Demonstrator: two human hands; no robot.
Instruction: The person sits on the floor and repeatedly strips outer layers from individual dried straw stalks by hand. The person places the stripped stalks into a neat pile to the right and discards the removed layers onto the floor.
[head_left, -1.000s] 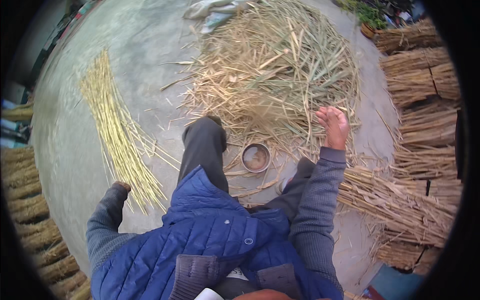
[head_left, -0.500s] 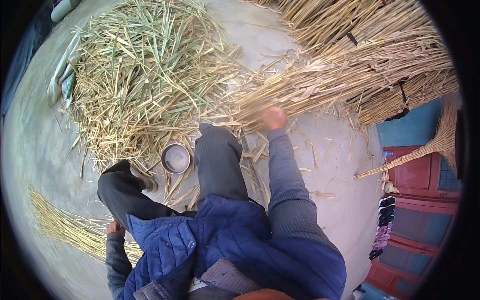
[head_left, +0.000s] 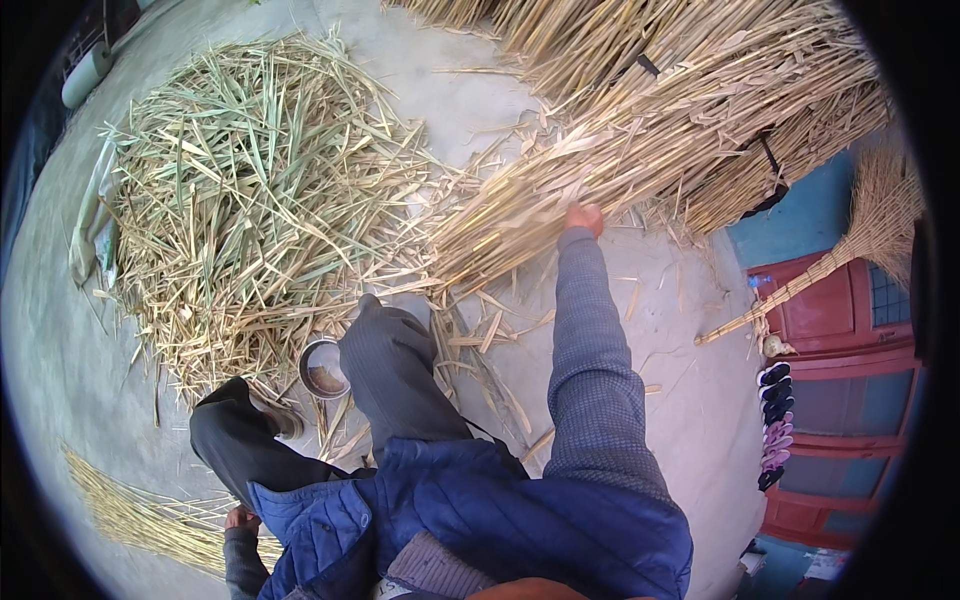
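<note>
My right hand [head_left: 585, 218], on a stretched-out arm, is closed at the near edge of a long bundle of dry yellow stalks [head_left: 640, 140]. The stalks beside this fist are blurred, and its fingertips are hidden. Down at the left, my left hand [head_left: 240, 518] has its fingers curled at the upper edge of a fanned bundle of thin stalks [head_left: 150, 515], gripping some of them. Part of that bundle disappears behind my blue jacket. Between my knees and a big heap of leaves and straw [head_left: 260, 190] sits a round metal bowl [head_left: 325, 368] with a little brownish stuff inside.
More stalk bundles [head_left: 590, 40] with dark ties lie at the far right. A straw broom [head_left: 800, 297] leans by a red door [head_left: 815, 305], with a row of shoes [head_left: 773, 425] nearby. Loose leaf scraps litter the concrete floor. A pale sack [head_left: 92, 215] lies left of the heap.
The view has shifted, so the heap and bowl appear lower and farther left. My right hand has moved rightward along the long bundle. My left hand stays by the thin stalks.
</note>
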